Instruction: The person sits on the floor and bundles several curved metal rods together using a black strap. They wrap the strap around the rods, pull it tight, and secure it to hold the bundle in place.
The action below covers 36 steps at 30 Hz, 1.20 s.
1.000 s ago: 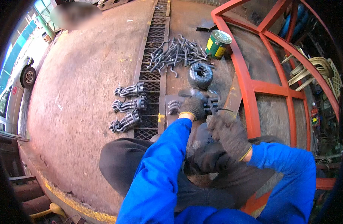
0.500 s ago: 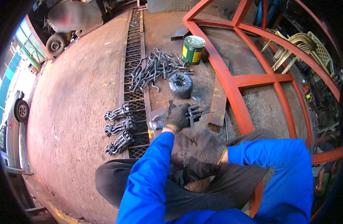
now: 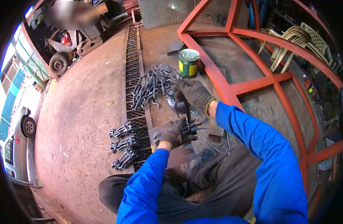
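My left hand (image 3: 172, 135), in a dark work glove, holds a bundle of bent metal rods (image 3: 192, 127) low over a metal plate (image 3: 156, 130). Above and to the right of it, my gloved right hand (image 3: 194, 96) is raised with its fingers closed. A dark narrow strip (image 3: 188, 114) runs from that hand down to the bundle; its exact kind cannot be told. Behind the right hand, a shiny grey coil (image 3: 170, 100) is mostly hidden. Beyond lies a loose heap of bent metal rods (image 3: 153, 86).
Several tied rod bundles (image 3: 123, 145) lie by the floor grating (image 3: 141, 123) at left. A green and yellow can (image 3: 188, 63) stands past the heap. A red steel frame (image 3: 224, 87) rises at right, with plastic chairs (image 3: 291, 41) behind. A vehicle (image 3: 14, 145) is far left.
My right hand has gone from low beside my lap up and away, over the coil, and the dark strip now shows below it. My left hand stays at the bundle.
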Each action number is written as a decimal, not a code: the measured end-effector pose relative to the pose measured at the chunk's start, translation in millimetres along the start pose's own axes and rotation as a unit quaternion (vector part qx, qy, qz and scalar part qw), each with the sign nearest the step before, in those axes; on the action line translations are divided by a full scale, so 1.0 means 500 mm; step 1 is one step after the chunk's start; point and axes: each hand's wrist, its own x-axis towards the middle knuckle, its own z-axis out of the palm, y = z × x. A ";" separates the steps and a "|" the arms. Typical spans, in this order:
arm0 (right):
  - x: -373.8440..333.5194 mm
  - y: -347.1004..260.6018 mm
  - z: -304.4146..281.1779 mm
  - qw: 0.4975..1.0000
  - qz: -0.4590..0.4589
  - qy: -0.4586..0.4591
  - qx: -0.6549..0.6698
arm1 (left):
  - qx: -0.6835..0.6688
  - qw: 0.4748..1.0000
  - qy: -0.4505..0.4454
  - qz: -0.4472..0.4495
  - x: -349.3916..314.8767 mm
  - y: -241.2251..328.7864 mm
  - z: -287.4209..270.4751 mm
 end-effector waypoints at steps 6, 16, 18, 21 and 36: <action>0.018 0.003 0.010 0.996 0.004 0.031 -0.082 | 0.006 0.985 0.076 -0.157 -0.001 0.116 -0.028; -0.053 -0.044 0.047 0.996 0.063 0.064 0.022 | -0.004 0.989 0.014 -0.149 0.025 0.096 -0.041; -0.081 -0.070 0.065 0.990 0.123 0.062 -0.033 | 0.058 0.983 -0.012 -0.171 0.022 0.067 -0.015; -0.066 0.114 0.011 0.993 0.028 0.070 -0.096 | 0.070 0.986 -0.052 -0.145 0.032 0.077 0.012; -0.374 0.030 0.104 0.961 0.101 0.232 0.116 | 0.025 0.985 0.025 -0.170 0.016 0.079 -0.018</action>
